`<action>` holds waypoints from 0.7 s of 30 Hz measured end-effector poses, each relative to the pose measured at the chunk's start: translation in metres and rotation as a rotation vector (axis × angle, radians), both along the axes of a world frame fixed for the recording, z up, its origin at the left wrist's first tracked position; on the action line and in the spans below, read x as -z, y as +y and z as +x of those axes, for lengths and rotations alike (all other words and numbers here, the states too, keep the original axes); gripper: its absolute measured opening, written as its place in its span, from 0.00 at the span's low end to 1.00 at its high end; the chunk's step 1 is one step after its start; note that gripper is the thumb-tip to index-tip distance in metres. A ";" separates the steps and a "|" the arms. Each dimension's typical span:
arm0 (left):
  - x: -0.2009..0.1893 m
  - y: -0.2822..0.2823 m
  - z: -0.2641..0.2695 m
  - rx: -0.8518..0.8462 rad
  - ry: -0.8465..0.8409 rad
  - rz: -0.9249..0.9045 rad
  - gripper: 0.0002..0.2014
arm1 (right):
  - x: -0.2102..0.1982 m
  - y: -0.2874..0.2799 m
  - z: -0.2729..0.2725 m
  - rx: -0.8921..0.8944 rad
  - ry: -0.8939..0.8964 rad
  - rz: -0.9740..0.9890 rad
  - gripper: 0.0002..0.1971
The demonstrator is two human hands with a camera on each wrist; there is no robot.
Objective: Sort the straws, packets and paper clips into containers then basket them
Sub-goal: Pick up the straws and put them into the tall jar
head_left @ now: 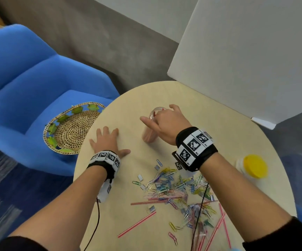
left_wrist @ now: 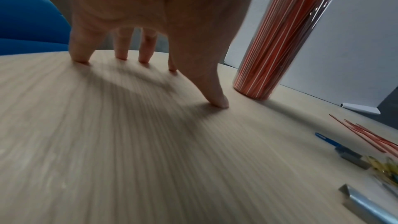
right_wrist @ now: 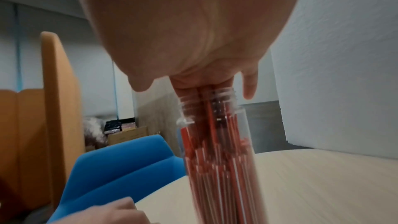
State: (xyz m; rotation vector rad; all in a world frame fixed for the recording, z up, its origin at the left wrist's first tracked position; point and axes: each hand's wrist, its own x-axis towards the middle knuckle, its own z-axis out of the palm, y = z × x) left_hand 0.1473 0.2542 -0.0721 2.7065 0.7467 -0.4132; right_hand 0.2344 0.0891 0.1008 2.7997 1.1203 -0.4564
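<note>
A tall clear jar (head_left: 148, 136) packed with red-and-white straws stands upright near the middle of the round table (head_left: 210, 113). My right hand (head_left: 164, 122) hovers over its mouth. Straight fingers (right_wrist: 189, 89) reach into the threaded neck of the jar (right_wrist: 215, 159) onto the straw tops, with thumb and little finger spread outside. My left hand (head_left: 108, 140) lies flat on the table left of the jar (left_wrist: 280, 40), fingertips (left_wrist: 79, 57) pressing the wood. Loose straws (head_left: 137, 226), coloured paper clips (head_left: 173, 183) and small grey packets (head_left: 140, 177) lie scattered near me.
A woven basket (head_left: 70, 129) sits on the blue chair (head_left: 28, 87) left of the table. A container with a yellow lid (head_left: 254, 166) stands at the table's right edge. A white board (head_left: 246, 60) leans behind the table. Thin black cables trail from both wrists.
</note>
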 end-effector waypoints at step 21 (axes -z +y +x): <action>-0.044 -0.119 -0.089 0.315 0.311 -0.054 0.46 | 0.058 -0.238 -0.134 1.222 0.469 0.044 0.22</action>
